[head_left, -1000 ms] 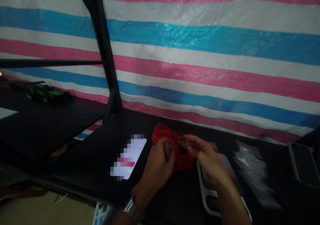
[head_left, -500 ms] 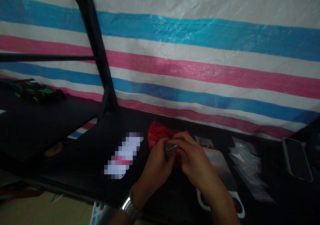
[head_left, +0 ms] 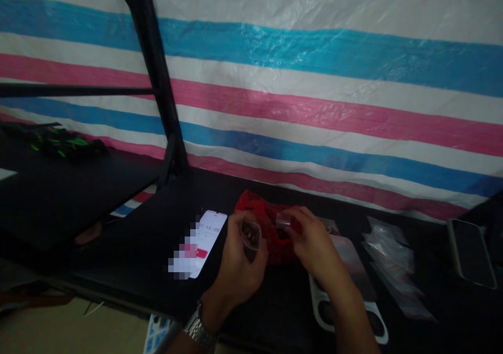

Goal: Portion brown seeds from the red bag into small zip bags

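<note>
Red, thin, crumpled plastic makes up the open-mouthed bag (head_left: pixel 248 203) on the black tabletop (head_left: pixel 196 191), just beyond my two hands and between them. My left hand (head_left: pixel 240 275) is curled around a small clear plastic pouch (head_left: pixel 256 232), its mouth spread between thumb and fingers and facing up towards me, with small brownish pieces inside (too dim to say what they are). My right hand (head_left: pixel 314 241) has its fingertips closed on a small clear plastic cup (head_left: pixel 282 220), which looks tipped sideways, its long axis running from my fingers leftward over the red bag's opening. So the cup lies to the right of the pouch and a little farther off, near but apart. Of the two hands, the right is nearer the bag's opening; I cannot tell whether the cup holds anything.
</note>
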The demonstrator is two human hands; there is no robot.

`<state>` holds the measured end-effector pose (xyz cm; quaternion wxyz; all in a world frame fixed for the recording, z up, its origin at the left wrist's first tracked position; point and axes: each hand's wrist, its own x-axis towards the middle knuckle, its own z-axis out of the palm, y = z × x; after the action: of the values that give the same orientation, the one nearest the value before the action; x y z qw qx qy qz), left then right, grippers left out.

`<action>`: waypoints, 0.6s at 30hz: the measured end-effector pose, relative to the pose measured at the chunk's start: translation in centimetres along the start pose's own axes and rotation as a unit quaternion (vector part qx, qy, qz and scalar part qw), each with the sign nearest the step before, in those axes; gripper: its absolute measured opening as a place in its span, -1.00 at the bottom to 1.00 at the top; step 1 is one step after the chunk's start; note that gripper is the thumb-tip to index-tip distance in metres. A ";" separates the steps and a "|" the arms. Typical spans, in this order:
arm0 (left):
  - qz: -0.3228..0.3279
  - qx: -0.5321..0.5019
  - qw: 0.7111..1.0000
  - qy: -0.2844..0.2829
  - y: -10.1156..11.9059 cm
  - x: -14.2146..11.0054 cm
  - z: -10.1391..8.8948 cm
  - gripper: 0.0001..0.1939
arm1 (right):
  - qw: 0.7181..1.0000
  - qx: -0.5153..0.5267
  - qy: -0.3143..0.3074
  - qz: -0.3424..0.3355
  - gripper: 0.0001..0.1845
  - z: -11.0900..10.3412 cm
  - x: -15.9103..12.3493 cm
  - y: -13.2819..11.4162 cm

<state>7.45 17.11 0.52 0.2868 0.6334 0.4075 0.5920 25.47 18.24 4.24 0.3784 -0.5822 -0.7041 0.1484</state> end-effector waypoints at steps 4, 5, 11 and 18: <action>0.034 0.005 0.999 0.030 0.3 -0.2 0.3 -0.49 | 0.997 0.068 -0.004 -0.023 -0.68 -0.1 -0.7 -0.8; 0.027 -0.008 0.999 0.034 0.4 -0.1 0.5 -0.47 | 0.995 0.098 -0.008 -0.029 -0.74 -0.3 -0.9 -1.5; -0.037 -0.190 0.980 -0.048 1.6 -0.7 1.6 -0.41 | 0.979 0.198 -0.045 -0.003 -0.92 -1.7 -2.3 -4.3; 0.061 -0.077 0.989 -0.114 1.5 -1.9 3.2 -0.20 | 0.968 0.223 0.065 0.090 -0.72 -7.2 -4.0 0.2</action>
<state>10.89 15.09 0.38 0.3431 0.6966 0.2856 0.5617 30.85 12.90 7.51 0.5286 -0.5527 -0.5717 0.2971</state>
